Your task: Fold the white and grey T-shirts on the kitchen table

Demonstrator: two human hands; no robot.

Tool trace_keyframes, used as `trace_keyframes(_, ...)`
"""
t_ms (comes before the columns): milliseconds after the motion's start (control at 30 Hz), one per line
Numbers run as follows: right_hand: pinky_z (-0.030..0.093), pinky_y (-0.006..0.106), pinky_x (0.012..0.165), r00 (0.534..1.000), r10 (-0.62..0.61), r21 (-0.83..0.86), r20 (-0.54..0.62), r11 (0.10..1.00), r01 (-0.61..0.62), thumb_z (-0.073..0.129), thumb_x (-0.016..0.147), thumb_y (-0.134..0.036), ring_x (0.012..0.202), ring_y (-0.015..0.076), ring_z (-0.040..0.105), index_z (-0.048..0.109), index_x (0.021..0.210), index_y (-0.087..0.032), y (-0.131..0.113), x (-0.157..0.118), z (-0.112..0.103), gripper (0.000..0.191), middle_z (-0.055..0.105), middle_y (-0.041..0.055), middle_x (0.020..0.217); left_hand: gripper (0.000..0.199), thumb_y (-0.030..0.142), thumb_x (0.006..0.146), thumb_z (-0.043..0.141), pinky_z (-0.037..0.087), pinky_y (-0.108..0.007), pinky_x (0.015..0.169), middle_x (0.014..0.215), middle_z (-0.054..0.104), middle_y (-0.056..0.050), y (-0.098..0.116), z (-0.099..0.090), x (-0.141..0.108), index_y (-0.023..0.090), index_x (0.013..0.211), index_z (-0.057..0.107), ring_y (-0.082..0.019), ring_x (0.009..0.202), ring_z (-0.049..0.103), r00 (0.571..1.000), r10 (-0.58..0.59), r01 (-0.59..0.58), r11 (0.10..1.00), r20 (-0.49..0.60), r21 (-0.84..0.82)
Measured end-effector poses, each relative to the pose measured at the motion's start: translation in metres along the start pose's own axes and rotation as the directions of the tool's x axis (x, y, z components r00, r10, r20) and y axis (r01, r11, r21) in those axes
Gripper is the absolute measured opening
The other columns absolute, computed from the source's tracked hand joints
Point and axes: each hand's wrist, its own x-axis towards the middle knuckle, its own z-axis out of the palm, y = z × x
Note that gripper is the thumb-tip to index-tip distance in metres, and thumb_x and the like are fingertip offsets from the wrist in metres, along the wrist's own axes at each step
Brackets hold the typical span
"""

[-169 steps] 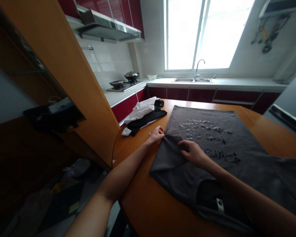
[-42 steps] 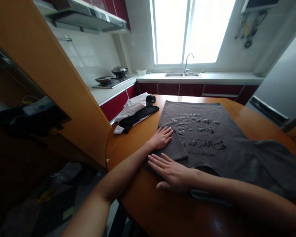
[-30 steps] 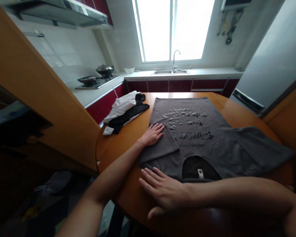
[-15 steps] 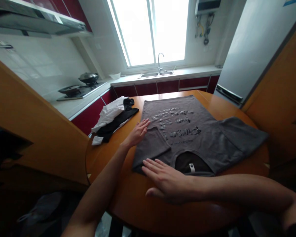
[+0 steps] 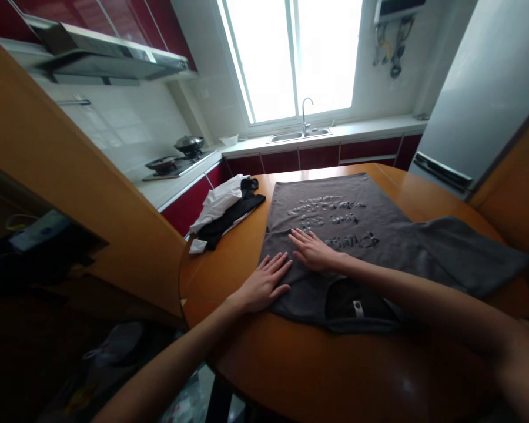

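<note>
A grey T-shirt (image 5: 390,217) with shiny dark lettering lies spread on the round wooden table (image 5: 229,273), its neckline towards me and its right-hand sleeve spread outward. My left hand (image 5: 267,283) lies flat with fingers apart on the shirt's left edge, near the shoulder. Just beyond it, my right hand (image 5: 314,251) rests palm down on the chest, fingers stretched out, covering part of the lettering. Inside the dark neck opening a small white label (image 5: 358,309) shows. My right forearm hides part of the shirt around the neckline and right shoulder.
A heap of white and black clothing (image 5: 224,205) lies at the table's far left. Beyond the table are a counter with a sink (image 5: 286,137), a hob with pans (image 5: 189,145) and, at right, a fridge (image 5: 471,100). A wooden panel (image 5: 127,229) stands at left.
My right hand has moved away from me onto the shirt's chest, and my left hand has come back towards the shoulder. The left sleeve's folded edge no longer shows clearly. The view has shifted.
</note>
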Motion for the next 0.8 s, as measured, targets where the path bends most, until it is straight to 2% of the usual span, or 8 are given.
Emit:
trace_keyframes(100,0.014,0.054,0.122,0.999,0.007,-0.015,0.041,1.0,-0.006,0.036,0.102,-0.044,0.153,0.0286,0.014,0.031,0.156,-0.009,0.004,-0.001,0.013,0.065,0.02,0.0175,0.164,0.062,0.053,0.103,0.037,0.014,-0.051,0.125,0.165,0.021,-0.008,-0.002,-0.002,-0.003,0.026,0.158,0.028,-0.027,0.154,0.014,1.0,0.02,-0.021,0.995,-0.007,-0.094)
trace_keyframes(200,0.015,0.053,0.122,1.0,0.014,-0.011,0.016,1.0,-0.014,0.037,0.102,-0.044,0.153,0.0289,0.017,0.033,0.155,-0.009,0.007,-0.004,0.019,0.064,0.022,0.0186,0.164,0.053,0.047,0.104,0.038,0.028,-0.043,0.122,0.157,0.041,-0.009,-0.007,-0.023,-0.012,0.024,0.152,0.041,-0.025,0.147,0.035,0.984,-0.034,-0.019,0.956,-0.174,-0.292)
trace_keyframes(267,0.017,0.053,0.121,0.999,-0.002,0.01,-0.043,1.0,0.003,0.042,0.101,-0.043,0.152,0.0299,0.02,0.04,0.152,-0.01,0.008,-0.006,0.017,0.06,0.027,0.0186,0.163,0.042,0.043,0.102,0.046,0.042,-0.038,0.111,0.138,0.059,-0.01,-0.009,-0.036,-0.024,0.023,0.137,0.057,-0.024,0.129,0.054,0.945,-0.149,0.026,0.923,-0.293,-0.384)
trace_keyframes(333,0.023,0.05,0.12,0.992,-0.056,0.042,-0.113,0.997,0.061,0.05,0.099,-0.04,0.147,0.0296,0.031,0.054,0.142,-0.014,0.01,-0.008,0.01,0.05,0.041,0.0171,0.155,0.029,0.04,0.098,0.055,0.051,-0.034,0.094,0.114,0.067,-0.008,-0.007,-0.042,-0.041,0.022,0.117,0.067,-0.021,0.105,0.064,0.918,-0.235,0.086,0.904,-0.319,-0.419)
trace_keyframes(433,0.039,0.039,0.109,0.974,-0.185,0.118,-0.133,0.972,0.201,0.061,0.095,-0.036,0.124,0.0241,0.052,0.071,0.117,-0.019,0.012,-0.015,-0.005,0.029,0.061,0.0117,0.128,0.017,0.036,0.093,0.064,0.051,-0.027,0.074,0.092,0.065,-0.004,0.004,-0.039,-0.066,0.02,0.098,0.069,-0.016,0.081,0.062,0.925,-0.293,0.173,0.892,-0.242,-0.417)
trace_keyframes(533,0.045,0.034,0.099,0.954,-0.292,0.187,-0.072,0.935,0.3,0.07,0.089,-0.035,0.107,0.0217,0.056,0.074,0.104,-0.022,0.014,-0.022,-0.019,0.02,0.062,0.0075,0.109,0.013,0.032,0.09,0.068,0.048,-0.025,0.066,0.085,0.06,-0.001,0.018,-0.028,-0.08,0.019,0.093,0.069,-0.014,0.071,0.057,0.917,-0.35,0.25,0.879,-0.193,-0.406)
trace_keyframes(633,0.045,0.034,0.098,0.939,-0.343,0.229,-0.001,0.914,0.334,0.076,0.084,-0.035,0.104,0.022,0.056,0.075,0.1,-0.023,0.019,-0.025,-0.023,0.02,0.061,0.0057,0.105,0.01,0.028,0.091,0.065,0.047,-0.023,0.064,0.086,0.059,-0.001,0.027,-0.019,-0.083,0.019,0.093,0.07,-0.013,0.07,0.057,0.898,-0.381,0.276,0.877,-0.219,-0.393)
trace_keyframes(800,0.046,0.033,0.093,0.919,-0.393,0.278,0.032,0.886,0.37,0.077,0.079,-0.023,0.1,0.0214,0.058,0.075,0.096,-0.023,0.024,-0.025,-0.018,0.017,0.061,0.0048,0.102,0.013,0.021,0.094,0.058,0.048,-0.023,0.07,0.088,0.062,-0.003,0.028,-0.017,-0.079,0.019,0.089,0.071,-0.013,0.076,0.06,0.903,-0.323,0.217,0.912,-0.282,-0.349)
